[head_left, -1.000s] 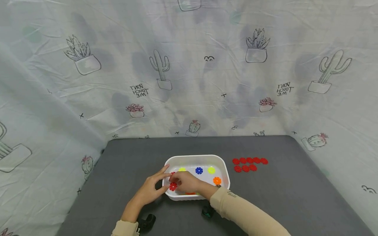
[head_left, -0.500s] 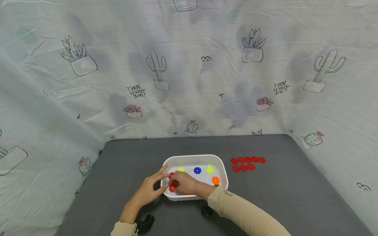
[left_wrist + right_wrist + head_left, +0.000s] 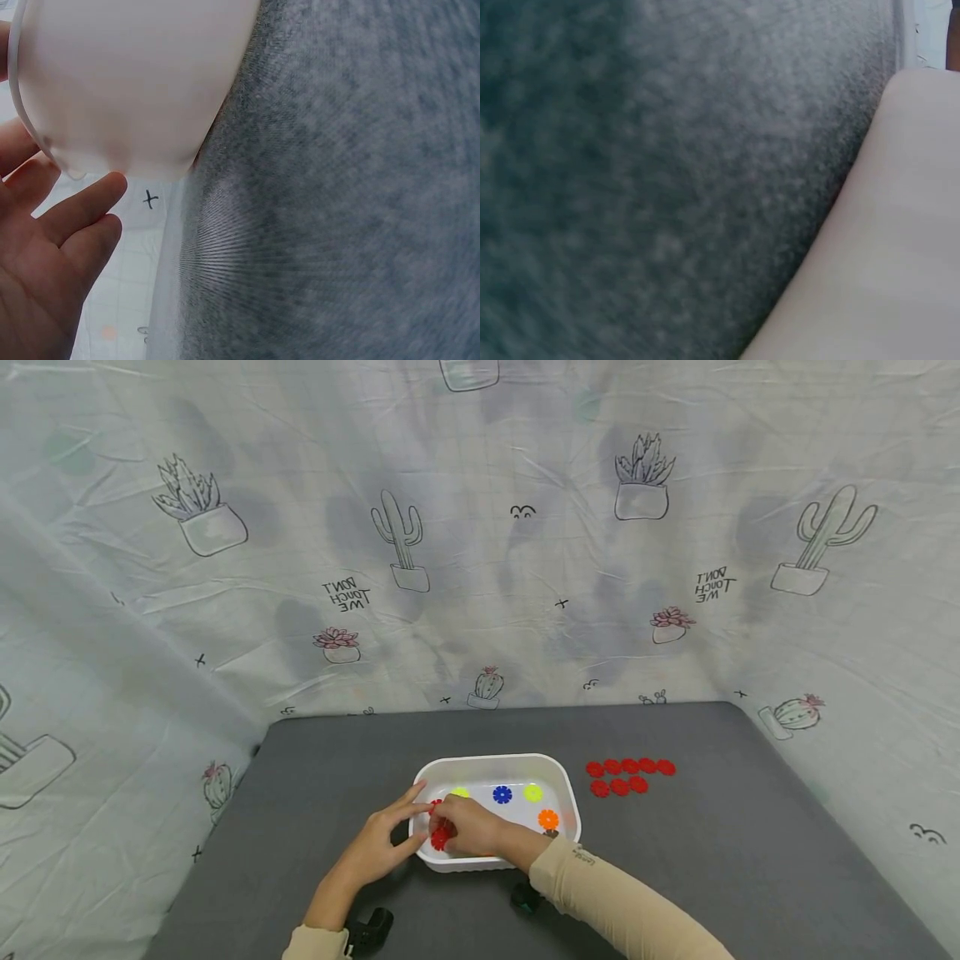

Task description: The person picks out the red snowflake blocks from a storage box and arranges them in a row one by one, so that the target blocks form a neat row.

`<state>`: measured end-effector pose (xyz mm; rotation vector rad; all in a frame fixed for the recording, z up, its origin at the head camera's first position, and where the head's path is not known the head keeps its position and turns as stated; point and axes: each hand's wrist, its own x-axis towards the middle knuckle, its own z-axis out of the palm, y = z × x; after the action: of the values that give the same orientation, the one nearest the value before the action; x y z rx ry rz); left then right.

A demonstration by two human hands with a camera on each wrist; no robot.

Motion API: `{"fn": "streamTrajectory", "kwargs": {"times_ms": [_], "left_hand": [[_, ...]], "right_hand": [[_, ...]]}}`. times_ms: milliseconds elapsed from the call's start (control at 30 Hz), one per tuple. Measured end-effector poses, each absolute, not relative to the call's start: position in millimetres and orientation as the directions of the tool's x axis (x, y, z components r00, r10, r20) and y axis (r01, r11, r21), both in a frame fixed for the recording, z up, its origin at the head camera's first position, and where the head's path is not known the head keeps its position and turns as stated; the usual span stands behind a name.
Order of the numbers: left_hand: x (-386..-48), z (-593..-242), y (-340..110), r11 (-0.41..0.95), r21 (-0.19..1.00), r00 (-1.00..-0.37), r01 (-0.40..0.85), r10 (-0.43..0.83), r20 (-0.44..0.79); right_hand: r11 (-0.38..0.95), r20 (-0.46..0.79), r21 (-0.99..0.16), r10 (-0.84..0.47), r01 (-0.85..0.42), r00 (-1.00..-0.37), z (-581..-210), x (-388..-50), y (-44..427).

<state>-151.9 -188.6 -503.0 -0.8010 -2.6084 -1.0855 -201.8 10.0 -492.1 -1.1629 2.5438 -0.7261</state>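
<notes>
A white plastic tray (image 3: 501, 763) holds several flower-shaped plastic discs. My right hand (image 3: 468, 825) reaches into its left part, fingers curled at a red disc (image 3: 439, 839) near the front left corner; the fingertips partly hide it. Another red disc (image 3: 434, 806) shows just behind those fingers. My left hand (image 3: 378, 843) rests at the tray's left end with thumb and fingers spread. In the left wrist view, fingers of my left hand (image 3: 45, 247) touch the tray's outer wall (image 3: 135, 82) and reach its rim. The right wrist view shows no fingers, only tray wall and tabletop.
Also in the tray lie a blue disc (image 3: 502, 794), a yellow disc (image 3: 533, 792) and an orange disc (image 3: 548, 819). Several red discs (image 3: 630, 767) form two rows on the grey table (image 3: 712, 860) to the right. A patterned cloth (image 3: 480, 527) hangs behind.
The right fingers have shifted slightly at the front left of the tray, and the red disc there has moved a little. My left hand stays at the tray's end.
</notes>
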Motion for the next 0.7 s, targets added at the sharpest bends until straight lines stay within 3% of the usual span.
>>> {"fn": "streamTrajectory", "kwargs": {"times_ms": [400,700], "left_hand": [[-151,-501,-187,0.578,0.609,-0.839,0.544,0.400,0.370],[-152,-502,-188,0.600,0.616,-0.859,0.510,0.384,0.338]], "right_hand": [[0.552,-0.053,-0.657,-0.713,-0.513,-0.699,-486,-202,20],[0.485,0.000,-0.760,-0.665,-0.433,-0.747,-475,-197,40]]}}
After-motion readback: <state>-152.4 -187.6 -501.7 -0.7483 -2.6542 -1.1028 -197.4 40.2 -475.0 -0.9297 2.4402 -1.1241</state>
